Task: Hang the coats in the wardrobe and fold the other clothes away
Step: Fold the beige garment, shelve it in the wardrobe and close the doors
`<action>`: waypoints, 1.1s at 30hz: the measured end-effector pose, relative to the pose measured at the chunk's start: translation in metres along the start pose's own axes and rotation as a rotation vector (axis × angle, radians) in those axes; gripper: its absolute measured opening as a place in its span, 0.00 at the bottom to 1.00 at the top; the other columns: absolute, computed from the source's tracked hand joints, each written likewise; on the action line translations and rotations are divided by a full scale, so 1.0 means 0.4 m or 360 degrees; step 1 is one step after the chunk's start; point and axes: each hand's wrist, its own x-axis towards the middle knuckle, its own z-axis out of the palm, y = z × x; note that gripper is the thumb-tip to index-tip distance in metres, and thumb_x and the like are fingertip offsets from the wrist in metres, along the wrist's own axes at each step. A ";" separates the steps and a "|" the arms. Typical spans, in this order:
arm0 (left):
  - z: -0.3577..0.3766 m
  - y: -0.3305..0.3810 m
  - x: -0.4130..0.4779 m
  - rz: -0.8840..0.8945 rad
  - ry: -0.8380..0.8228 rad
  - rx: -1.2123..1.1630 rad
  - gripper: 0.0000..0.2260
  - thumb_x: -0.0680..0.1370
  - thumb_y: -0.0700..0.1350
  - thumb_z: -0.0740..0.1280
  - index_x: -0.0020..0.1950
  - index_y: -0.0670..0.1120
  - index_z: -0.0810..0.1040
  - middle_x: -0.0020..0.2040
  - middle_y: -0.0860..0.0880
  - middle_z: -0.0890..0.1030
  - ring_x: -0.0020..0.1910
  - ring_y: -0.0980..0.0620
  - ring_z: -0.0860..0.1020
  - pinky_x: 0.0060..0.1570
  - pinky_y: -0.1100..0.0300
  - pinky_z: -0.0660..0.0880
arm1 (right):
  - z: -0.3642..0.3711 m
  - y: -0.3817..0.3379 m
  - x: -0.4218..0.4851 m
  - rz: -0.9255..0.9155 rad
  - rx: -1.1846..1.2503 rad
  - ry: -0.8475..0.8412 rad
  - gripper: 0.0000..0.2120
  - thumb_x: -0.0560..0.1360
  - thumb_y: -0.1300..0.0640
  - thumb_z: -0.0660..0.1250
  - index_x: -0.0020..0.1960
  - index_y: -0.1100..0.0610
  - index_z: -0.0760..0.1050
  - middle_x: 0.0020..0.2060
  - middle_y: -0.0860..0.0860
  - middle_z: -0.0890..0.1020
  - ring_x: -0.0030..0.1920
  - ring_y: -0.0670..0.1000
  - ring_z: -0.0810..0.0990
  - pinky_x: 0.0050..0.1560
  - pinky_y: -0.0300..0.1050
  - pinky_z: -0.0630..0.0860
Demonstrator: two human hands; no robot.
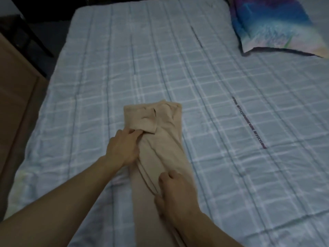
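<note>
Near edge, centre: the beige garment (165,139) is laid lengthwise on the checked pale-blue quilt (231,157), folded into a narrow strip running toward mid-bed. The right hand (176,193) is set on its near part — fingers curled, a ridge of fabric pinched between thumb and fingers. Slightly farther, at the strip's left edge, the left hand (122,148) is seen with fingertips curled into the cloth just below a turned-over flap. The garment's far end is left flat, touched by neither hand. Far right — a multicoloured pillow (277,24) is recorded, well apart from the garment.
</note>
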 end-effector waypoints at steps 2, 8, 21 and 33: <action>-0.015 0.014 0.013 -0.0099 0.0064 -0.0206 0.23 0.78 0.50 0.61 0.74 0.61 0.65 0.72 0.43 0.63 0.64 0.37 0.68 0.61 0.44 0.72 | 0.001 -0.001 0.000 -0.0035 -0.0058 -0.0029 0.16 0.72 0.44 0.67 0.53 0.50 0.68 0.56 0.52 0.72 0.56 0.56 0.73 0.47 0.49 0.68; -0.059 0.042 0.071 -0.0404 -0.0076 -0.0801 0.27 0.72 0.55 0.64 0.68 0.47 0.75 0.78 0.38 0.54 0.74 0.39 0.62 0.68 0.55 0.65 | 0.007 0.009 0.017 0.0067 -0.0090 -0.0014 0.21 0.73 0.36 0.64 0.57 0.51 0.71 0.58 0.51 0.73 0.60 0.55 0.72 0.55 0.50 0.71; -0.027 0.016 0.052 -0.0407 0.0063 0.0088 0.28 0.76 0.53 0.66 0.74 0.49 0.63 0.80 0.43 0.38 0.78 0.38 0.46 0.71 0.38 0.55 | 0.067 0.084 0.035 -0.0277 -0.0142 0.0254 0.05 0.72 0.54 0.65 0.46 0.52 0.75 0.47 0.51 0.75 0.48 0.55 0.76 0.44 0.49 0.71; 0.137 0.128 -0.192 0.0167 0.0040 0.0362 0.29 0.79 0.56 0.50 0.75 0.43 0.68 0.75 0.43 0.68 0.73 0.40 0.67 0.69 0.39 0.65 | 0.182 0.143 -0.043 -0.0443 -0.0333 0.0290 0.33 0.78 0.42 0.56 0.78 0.60 0.61 0.78 0.55 0.61 0.79 0.55 0.53 0.77 0.57 0.51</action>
